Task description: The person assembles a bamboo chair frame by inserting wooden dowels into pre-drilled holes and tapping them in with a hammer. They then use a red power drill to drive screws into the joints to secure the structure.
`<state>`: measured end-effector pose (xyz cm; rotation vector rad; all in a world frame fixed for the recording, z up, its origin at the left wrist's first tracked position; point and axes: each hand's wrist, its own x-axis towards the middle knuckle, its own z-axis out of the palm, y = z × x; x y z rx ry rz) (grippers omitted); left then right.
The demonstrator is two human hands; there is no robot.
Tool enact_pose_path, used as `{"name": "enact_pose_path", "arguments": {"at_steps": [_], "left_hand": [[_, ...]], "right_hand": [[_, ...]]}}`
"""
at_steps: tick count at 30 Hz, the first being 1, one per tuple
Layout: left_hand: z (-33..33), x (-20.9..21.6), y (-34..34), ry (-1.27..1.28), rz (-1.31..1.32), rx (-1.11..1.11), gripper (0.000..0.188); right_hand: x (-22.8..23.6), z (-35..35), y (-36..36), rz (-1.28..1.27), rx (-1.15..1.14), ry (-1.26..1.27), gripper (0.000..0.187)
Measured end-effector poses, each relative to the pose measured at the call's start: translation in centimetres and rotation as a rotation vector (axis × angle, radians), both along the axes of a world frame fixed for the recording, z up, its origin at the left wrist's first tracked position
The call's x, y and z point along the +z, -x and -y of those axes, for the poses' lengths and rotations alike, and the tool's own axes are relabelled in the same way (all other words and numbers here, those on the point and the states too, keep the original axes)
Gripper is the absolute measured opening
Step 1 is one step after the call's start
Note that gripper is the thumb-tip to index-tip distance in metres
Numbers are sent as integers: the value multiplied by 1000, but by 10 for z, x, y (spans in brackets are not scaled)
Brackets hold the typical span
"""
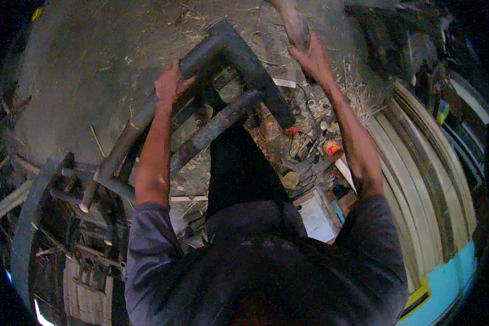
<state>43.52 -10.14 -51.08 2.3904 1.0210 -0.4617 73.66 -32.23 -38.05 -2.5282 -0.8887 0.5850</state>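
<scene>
A dark wooden frame (204,57) of thick round rails and a flat end board leans in front of me; it looks like part of a chair. My left hand (174,86) is closed over its upper long rail, thumb toward the inside. A lower round rail (217,129) runs alongside, close to my legs. My right hand (316,64) reaches out to the far right, wrapped around the near end of a thick brown wooden club (292,24). The club's far end runs out of view, apart from the frame.
On my right stand long curved-looking planks (413,179), beside a turquoise panel (445,277). An orange-red can (332,149) sits among shavings and scraps. More dark wooden frames (73,182) crowd the left. A pale board (318,217) lies near my right knee.
</scene>
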Motion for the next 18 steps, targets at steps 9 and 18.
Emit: {"name": "enact_pose_path", "arguments": {"at_steps": [9, 18], "left_hand": [[1, -21, 5, -30, 151, 6, 81], [8, -15, 4, -81, 93, 19, 78]], "right_hand": [[-25, 160, 75, -37, 161, 600, 81], [9, 144, 109, -221, 52, 497, 83]]}}
